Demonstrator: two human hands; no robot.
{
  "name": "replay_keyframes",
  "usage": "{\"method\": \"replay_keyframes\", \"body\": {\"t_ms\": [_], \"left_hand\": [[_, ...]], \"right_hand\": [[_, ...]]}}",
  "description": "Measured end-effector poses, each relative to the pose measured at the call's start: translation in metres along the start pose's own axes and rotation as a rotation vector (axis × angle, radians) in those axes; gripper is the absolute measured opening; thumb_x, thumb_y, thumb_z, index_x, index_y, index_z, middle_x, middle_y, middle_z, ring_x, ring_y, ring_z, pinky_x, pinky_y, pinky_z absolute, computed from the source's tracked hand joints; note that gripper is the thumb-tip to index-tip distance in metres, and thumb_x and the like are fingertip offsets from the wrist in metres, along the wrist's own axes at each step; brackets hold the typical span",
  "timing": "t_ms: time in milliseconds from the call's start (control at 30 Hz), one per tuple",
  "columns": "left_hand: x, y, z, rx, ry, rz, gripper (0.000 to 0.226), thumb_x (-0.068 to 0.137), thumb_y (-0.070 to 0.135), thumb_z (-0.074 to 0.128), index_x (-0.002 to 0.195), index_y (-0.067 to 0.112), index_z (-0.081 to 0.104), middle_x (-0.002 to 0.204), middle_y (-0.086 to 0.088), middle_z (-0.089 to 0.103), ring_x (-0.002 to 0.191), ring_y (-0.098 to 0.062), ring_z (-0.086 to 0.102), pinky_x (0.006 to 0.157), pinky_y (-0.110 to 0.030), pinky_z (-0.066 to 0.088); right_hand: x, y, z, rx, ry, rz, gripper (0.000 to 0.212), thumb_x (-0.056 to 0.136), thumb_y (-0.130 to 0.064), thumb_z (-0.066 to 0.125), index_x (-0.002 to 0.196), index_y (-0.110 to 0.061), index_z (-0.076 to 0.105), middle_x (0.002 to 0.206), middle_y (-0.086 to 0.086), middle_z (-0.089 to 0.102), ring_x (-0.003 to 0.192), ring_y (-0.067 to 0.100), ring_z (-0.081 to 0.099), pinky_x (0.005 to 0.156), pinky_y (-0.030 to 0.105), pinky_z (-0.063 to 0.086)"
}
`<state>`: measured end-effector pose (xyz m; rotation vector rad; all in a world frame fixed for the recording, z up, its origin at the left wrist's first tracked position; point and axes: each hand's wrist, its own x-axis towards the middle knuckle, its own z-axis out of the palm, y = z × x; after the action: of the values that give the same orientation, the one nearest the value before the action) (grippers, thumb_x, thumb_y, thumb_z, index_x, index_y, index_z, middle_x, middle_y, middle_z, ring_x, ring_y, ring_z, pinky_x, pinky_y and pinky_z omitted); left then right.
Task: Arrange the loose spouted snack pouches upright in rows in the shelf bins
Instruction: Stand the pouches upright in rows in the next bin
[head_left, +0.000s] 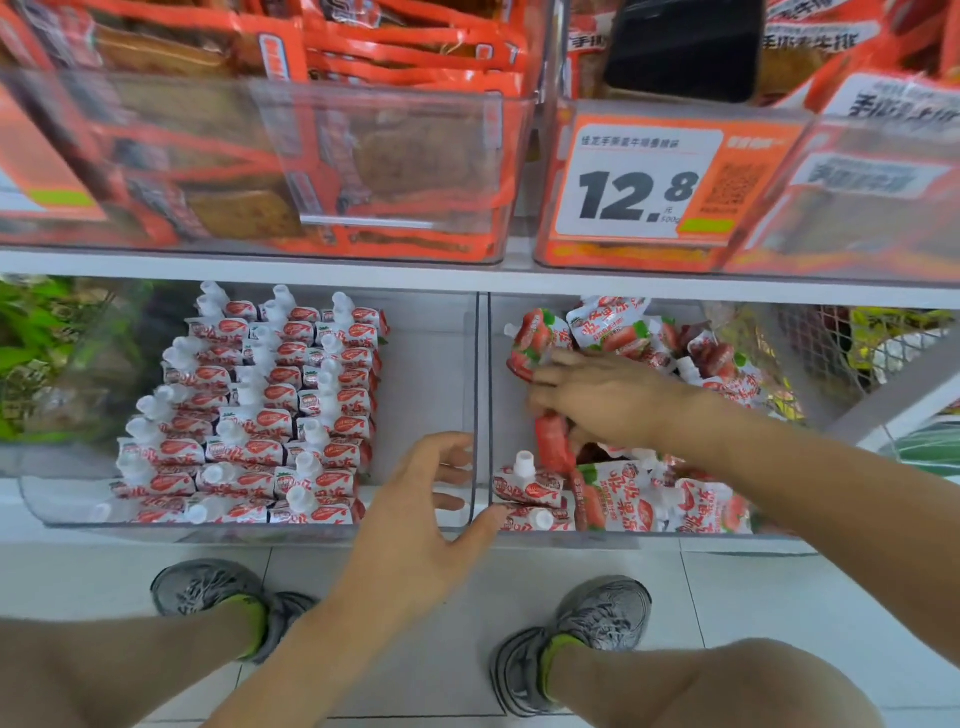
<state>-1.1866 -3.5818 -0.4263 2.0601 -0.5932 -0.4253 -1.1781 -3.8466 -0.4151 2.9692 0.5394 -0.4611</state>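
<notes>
Shop shelving, two tiers of clear plastic bins over a pale tiled floor. Left bin: white-and-red spouted pouches stand upright in three tidy rows from front edge to back, white caps up; right side of this bin bare. Right bin: same pouches lie in a loose heap, strawberry print showing. Right hand reaches into the heap, fingers curled round a red pouch; its label is blurred. Left hand rests on the divider between the bins, fingers relaxed, holding nothing. Upper tier: orange snack packs, price tag reading "12.8"; smaller print illegible.
</notes>
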Motion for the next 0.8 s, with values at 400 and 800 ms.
{"method": "replay_keyframes", "body": {"t_ms": [400, 800], "left_hand": [[0.029, 0.064, -0.016, 0.108, 0.154, 0.256, 0.031, 0.085, 0.042, 0.062, 0.113, 0.029, 0.059, 0.094, 0.017, 0.059, 0.087, 0.001, 0.055, 0.075, -0.010, 0.043], [0.083, 0.107, -0.011, -0.037, -0.427, 0.033, 0.031, 0.075, 0.030, 0.080, 0.102, 0.019, 0.069, 0.090, 0.005, 0.076, 0.076, -0.015, 0.073, 0.066, -0.030, 0.059]], "right_hand": [[-0.073, -0.017, 0.004, 0.782, 0.783, 0.256, 0.039, 0.063, -0.015, 0.091, 0.093, -0.017, 0.067, 0.090, -0.004, 0.066, 0.073, 0.012, 0.067, 0.072, 0.026, 0.058], [-0.077, -0.044, 0.010, 1.158, 1.139, 0.277, 0.031, 0.077, 0.019, 0.071, 0.091, -0.007, 0.065, 0.105, 0.013, 0.061, 0.096, 0.026, 0.067, 0.079, 0.041, 0.059]]}}
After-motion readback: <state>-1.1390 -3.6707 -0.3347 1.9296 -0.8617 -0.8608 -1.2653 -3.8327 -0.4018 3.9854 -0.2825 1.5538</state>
